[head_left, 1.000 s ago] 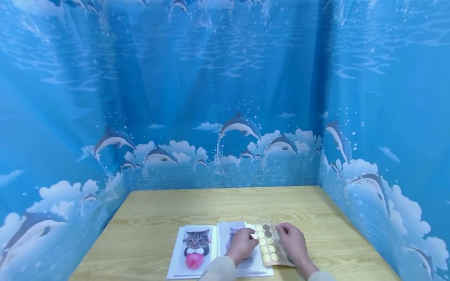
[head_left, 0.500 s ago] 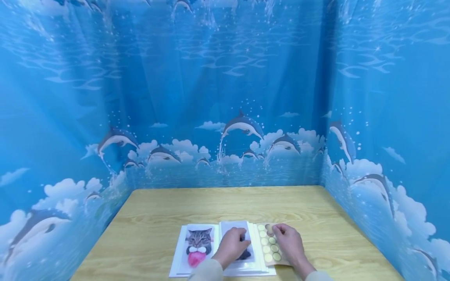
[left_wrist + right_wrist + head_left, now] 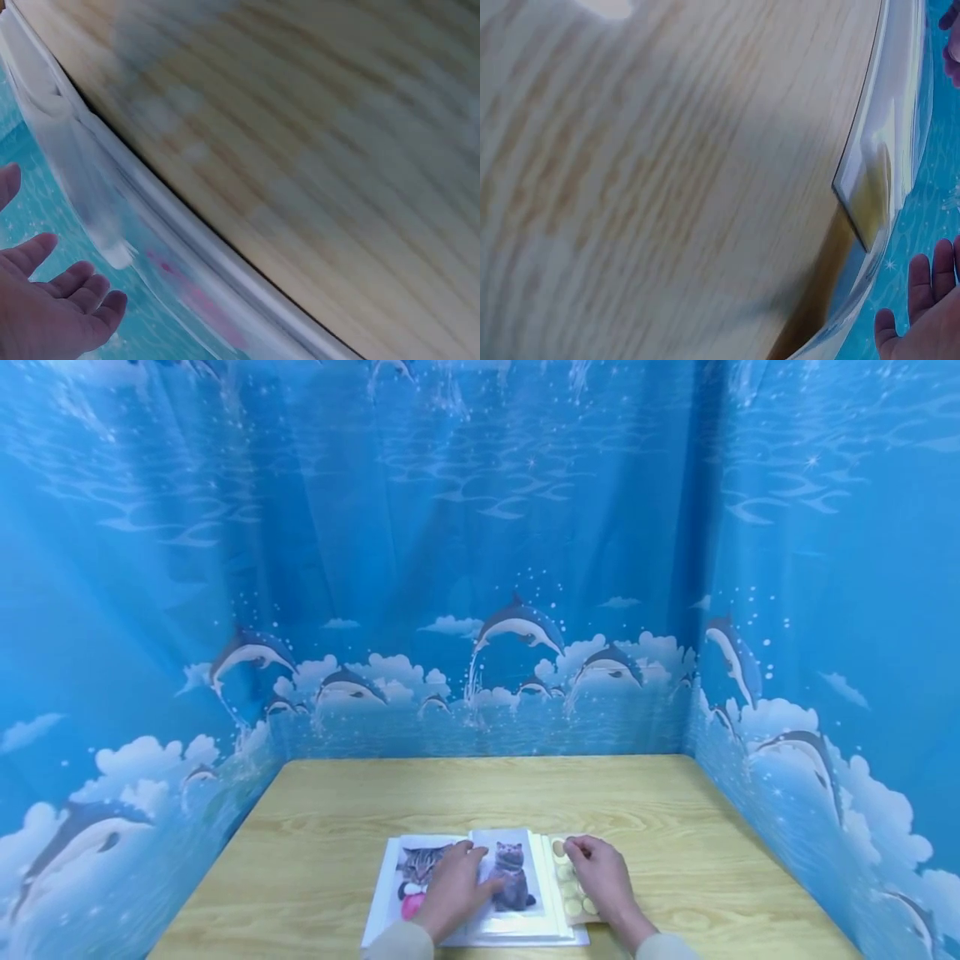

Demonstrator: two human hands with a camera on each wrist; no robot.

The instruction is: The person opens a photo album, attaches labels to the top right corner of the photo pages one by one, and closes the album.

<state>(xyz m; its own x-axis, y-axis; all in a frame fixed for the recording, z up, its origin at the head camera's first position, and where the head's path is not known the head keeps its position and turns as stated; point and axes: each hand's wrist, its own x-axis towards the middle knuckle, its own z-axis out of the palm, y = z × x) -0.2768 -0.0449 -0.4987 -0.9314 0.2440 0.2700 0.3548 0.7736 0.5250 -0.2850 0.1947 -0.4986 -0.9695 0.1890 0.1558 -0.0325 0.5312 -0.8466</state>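
White page margins edged the album [image 3: 378, 906], which lay spread on the near part of the wooden table [image 3: 360, 789]. On its left page, the left hand [image 3: 453, 889], fingers loosely spread and gripping nothing, partly hid a striped-cat photo [image 3: 422, 860]; whether it pressed down, I could not tell. Next came a grey-cat photo [image 3: 512, 881] behind what looked like a glossy sleeve — likely smooth and slippery. Farther right, the right hand [image 3: 603, 877] appeared to pinch the upper part of a gold-disc sheet [image 3: 573, 906], which it half covered. That sheet seemed light, limp and easily creased, best taken by its free edge; the album looked heavier and firmer. Dolphin-print curtain [image 3: 405, 568] hung left, behind and right — only the hands stood in the way.
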